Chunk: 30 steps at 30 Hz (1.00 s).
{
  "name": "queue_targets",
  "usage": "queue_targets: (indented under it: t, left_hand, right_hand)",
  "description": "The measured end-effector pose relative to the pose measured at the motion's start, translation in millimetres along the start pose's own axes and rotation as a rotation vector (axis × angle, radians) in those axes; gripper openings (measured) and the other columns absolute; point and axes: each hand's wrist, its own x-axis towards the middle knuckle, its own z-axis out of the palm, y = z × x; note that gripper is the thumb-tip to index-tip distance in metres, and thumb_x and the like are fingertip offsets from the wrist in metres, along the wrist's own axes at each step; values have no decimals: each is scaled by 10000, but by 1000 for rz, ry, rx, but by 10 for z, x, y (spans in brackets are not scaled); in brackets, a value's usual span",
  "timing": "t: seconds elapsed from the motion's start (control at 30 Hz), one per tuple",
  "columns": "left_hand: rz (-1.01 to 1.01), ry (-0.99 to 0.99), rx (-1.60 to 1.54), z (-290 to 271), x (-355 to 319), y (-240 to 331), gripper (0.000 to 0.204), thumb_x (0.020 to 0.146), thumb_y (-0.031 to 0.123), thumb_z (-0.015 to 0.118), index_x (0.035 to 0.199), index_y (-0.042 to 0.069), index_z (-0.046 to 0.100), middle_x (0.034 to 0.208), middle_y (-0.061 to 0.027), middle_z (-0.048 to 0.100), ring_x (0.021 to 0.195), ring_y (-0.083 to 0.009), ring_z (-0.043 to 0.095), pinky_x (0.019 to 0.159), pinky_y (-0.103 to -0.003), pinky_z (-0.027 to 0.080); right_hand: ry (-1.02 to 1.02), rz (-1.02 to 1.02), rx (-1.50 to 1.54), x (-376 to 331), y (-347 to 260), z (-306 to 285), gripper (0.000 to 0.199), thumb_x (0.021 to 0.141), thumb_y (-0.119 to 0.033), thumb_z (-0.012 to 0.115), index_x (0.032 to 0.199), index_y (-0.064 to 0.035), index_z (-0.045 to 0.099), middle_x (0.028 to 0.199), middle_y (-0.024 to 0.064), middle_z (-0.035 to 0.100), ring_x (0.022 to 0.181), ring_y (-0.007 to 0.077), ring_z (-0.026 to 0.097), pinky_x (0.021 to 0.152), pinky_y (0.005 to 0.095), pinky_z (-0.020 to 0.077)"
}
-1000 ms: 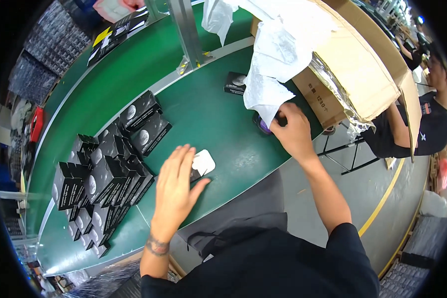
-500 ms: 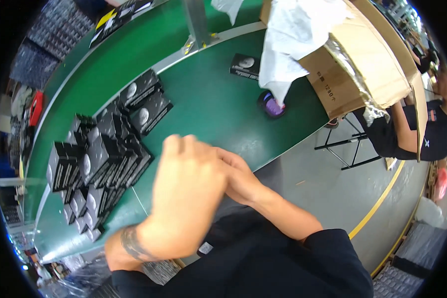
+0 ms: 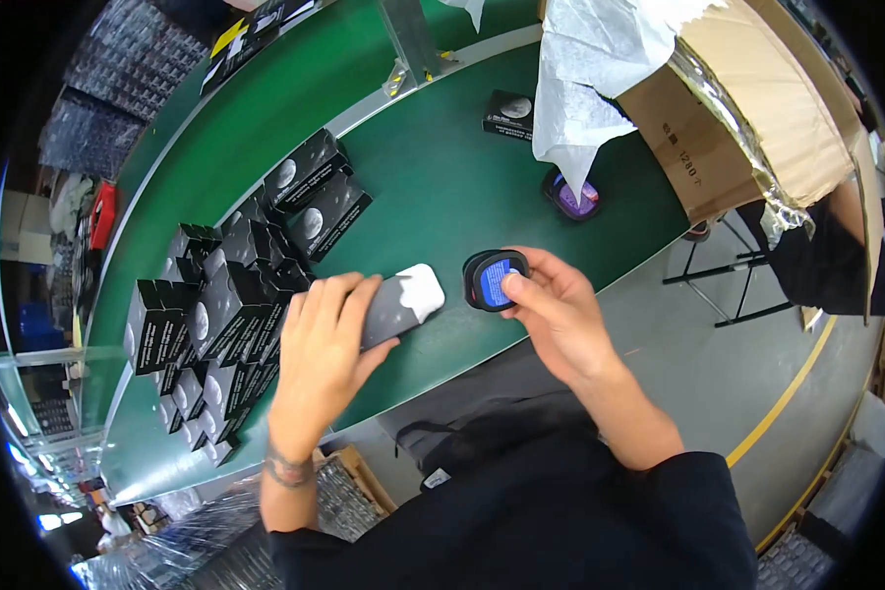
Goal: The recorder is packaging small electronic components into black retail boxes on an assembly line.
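Observation:
My left hand is closed around a dark grey, moon-printed small box above the near part of the green table. The box's white end flap points to the right. In my right hand, a small black rounded case with a blue label is pinched between thumb and fingers. A gap separates the case from the flap. Farther back on the table lies a similar case with a purple label, partly covered by hanging white wrapping.
Stacked black moon-printed boxes stand at the left. A single black box lies at the back. On the right sits an open cardboard carton. A metal post rises at the back, and a person's arm shows beyond the carton.
My hands were together and blurred; now they are apart, with the grey box showing in the left and the blue-labelled case in the right. The view has shifted slightly.

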Motion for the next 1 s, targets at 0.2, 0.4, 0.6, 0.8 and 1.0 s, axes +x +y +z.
queue_targets:
  t: [0.2,0.4,0.6,0.8,1.0]
  left_hand:
    - [-24,299,-246,392,-106,186,942,665,264,960,1456,-6,525,1417,-221,548,1303,-429,568,1051,-503,509]
    - [18,362,-437,528,42,504,778,699,112,953,1368,-50,592,1260,-225,669,1070,-370,724,862,-423,619]
    - [-90,449,-494,598,36,579,731,667,27,957,1320,-70,644,1133,-192,733,998,-317,737,853,-379,598]
    - [-122,455,-497,645,29,609,747,658,21,961,1329,-69,645,1132,-189,732,990,-310,739,849,-376,598]
    - [-138,432,-483,718,-5,593,814,661,59,980,1378,-70,616,1126,-181,732,982,-285,739,858,-369,597]
  right_hand:
    - [-60,-1,-199,-71,7,110,406,954,-83,775,1325,4,634,1167,56,710,995,97,666,812,251,540]
    - [-129,-90,-279,-119,21,275,338,994,-51,717,1308,43,634,1148,87,709,1024,121,688,870,262,595]
    - [-201,-10,-276,-65,-47,207,302,1066,-148,639,1296,46,666,1115,78,723,1014,128,701,803,276,616]
    - [-142,5,-288,-77,-22,221,317,1006,-115,722,1270,51,665,1048,78,732,974,118,709,777,263,606]
    - [105,-131,-386,-32,-144,20,239,959,-92,766,1126,24,639,974,59,711,840,75,671,652,230,540]
